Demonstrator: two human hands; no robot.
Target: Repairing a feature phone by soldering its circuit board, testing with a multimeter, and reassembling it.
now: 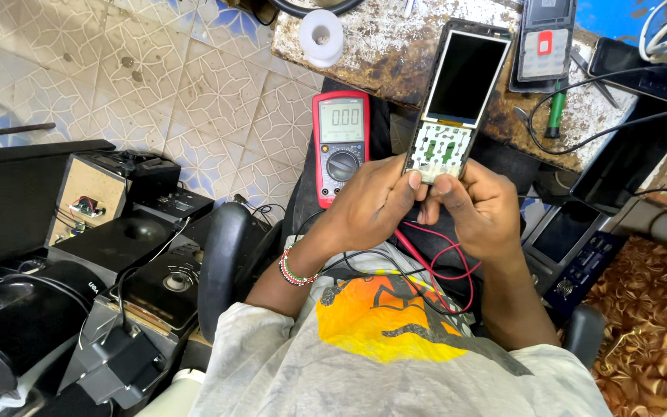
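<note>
the left hand [376, 202] and right hand [482, 207] pinch the open phone [457, 100] low down; it could tip and fall on the meter [341, 143].

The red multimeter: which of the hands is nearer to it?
Left. The left hand sits just right of the red multimeter, almost beside its dial, gripping the opened phone. The right hand holds the phone's other side, farther away.
</note>
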